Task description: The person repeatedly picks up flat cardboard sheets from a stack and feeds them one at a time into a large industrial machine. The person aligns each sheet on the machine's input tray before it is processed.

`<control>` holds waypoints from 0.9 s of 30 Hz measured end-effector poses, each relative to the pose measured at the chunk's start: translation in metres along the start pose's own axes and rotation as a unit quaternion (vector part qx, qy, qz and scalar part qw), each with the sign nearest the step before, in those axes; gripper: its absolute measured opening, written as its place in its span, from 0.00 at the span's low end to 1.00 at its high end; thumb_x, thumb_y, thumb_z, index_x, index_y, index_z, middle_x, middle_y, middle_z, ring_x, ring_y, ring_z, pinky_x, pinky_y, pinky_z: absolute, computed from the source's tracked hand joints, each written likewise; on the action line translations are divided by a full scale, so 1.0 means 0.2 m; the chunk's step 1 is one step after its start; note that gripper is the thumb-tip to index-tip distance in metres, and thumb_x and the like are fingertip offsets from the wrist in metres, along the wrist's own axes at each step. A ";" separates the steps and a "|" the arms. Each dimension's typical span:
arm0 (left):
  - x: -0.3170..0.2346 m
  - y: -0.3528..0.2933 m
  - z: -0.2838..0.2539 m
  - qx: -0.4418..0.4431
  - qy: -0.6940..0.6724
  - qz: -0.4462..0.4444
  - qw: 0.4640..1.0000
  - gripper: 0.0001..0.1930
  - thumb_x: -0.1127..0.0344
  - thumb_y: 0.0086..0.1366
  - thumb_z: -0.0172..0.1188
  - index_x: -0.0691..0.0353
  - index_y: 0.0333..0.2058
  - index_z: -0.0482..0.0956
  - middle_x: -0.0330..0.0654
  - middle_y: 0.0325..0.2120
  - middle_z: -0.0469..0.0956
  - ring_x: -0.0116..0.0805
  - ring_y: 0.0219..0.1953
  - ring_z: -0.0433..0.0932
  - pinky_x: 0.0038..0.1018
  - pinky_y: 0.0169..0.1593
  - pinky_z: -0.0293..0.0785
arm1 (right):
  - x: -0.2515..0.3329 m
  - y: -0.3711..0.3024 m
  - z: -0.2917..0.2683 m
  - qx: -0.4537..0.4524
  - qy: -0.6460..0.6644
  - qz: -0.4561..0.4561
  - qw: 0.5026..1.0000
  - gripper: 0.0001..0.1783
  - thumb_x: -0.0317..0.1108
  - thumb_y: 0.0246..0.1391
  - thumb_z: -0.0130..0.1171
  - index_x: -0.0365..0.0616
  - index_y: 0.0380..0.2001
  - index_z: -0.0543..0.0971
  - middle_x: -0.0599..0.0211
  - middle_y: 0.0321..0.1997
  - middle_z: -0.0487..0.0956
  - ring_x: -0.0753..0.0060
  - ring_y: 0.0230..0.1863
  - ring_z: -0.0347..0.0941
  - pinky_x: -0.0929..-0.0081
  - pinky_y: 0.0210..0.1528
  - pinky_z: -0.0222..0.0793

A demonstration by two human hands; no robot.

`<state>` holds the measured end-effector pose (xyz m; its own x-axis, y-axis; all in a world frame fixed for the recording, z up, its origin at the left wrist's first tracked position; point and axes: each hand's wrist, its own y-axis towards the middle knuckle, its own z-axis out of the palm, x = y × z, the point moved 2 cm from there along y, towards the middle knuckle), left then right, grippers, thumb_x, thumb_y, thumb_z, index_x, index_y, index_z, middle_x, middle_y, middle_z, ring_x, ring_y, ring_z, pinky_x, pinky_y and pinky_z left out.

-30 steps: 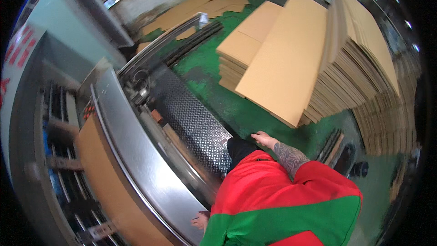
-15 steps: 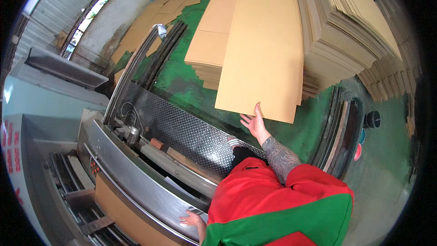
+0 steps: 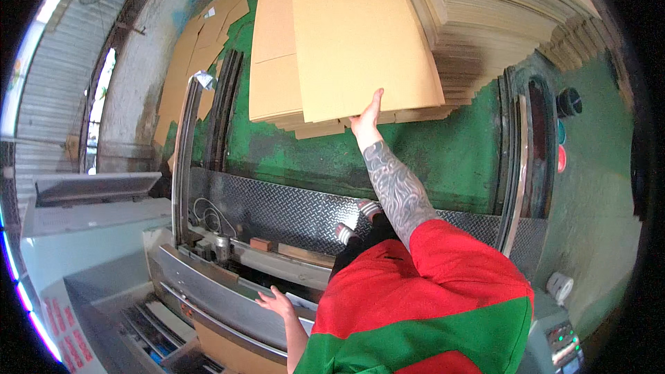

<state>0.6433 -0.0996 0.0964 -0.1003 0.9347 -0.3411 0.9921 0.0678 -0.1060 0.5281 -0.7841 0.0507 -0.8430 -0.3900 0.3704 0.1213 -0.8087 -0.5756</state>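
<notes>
Cardboard sheet [image 3: 360,34] has its near edge in the right hand [image 3: 366,116]; I see the thumb lying above and fingers going under. The left hand [image 3: 278,301] is wide, fingers spread, near the steel panel [image 3: 222,298]. The sheet lies over stacked cardboard [image 3: 271,90], beyond the patterned metal plate [image 3: 277,204].

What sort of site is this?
Probably a cardboard-box workshop: tall stacks of flat cardboard sheets, a long metal machine beside the person, and a panel of lit buttons at lower right.
</notes>
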 end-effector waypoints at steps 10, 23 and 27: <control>-0.11 0.14 0.11 0.066 -0.026 -0.001 0.997 0.41 0.40 0.74 0.56 0.69 0.71 0.63 0.68 0.74 0.47 0.65 0.77 0.48 0.53 0.75 0.54 | 0.15 0.38 0.48 -0.076 -0.102 0.030 0.991 0.57 0.83 0.56 0.53 0.67 0.80 0.53 0.60 0.85 0.48 0.39 0.80 0.48 0.25 0.73 0.47; 0.15 0.53 0.19 0.174 0.125 -0.164 0.963 0.41 0.35 0.71 0.55 0.72 0.62 0.74 0.70 0.65 0.64 0.68 0.66 0.65 0.54 0.68 0.65 | 0.18 0.75 0.61 -0.166 -0.241 0.013 0.956 0.65 0.87 0.52 0.49 0.60 0.81 0.46 0.55 0.85 0.44 0.29 0.77 0.48 0.27 0.71 0.53; -0.04 0.76 0.37 0.184 0.079 -0.081 0.976 0.39 0.39 0.72 0.56 0.73 0.63 0.73 0.70 0.67 0.61 0.65 0.69 0.62 0.51 0.70 0.64 | 0.20 0.71 0.62 -0.171 -0.247 0.058 0.952 0.67 0.89 0.48 0.51 0.62 0.80 0.48 0.53 0.83 0.47 0.32 0.74 0.52 0.27 0.69 0.54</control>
<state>0.7899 -0.1236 0.0136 -0.2120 0.9661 -0.1476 0.8670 0.1162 -0.4846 0.5760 -0.9699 0.0747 -0.4741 -0.6957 0.5397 -0.0510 -0.5903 -0.8056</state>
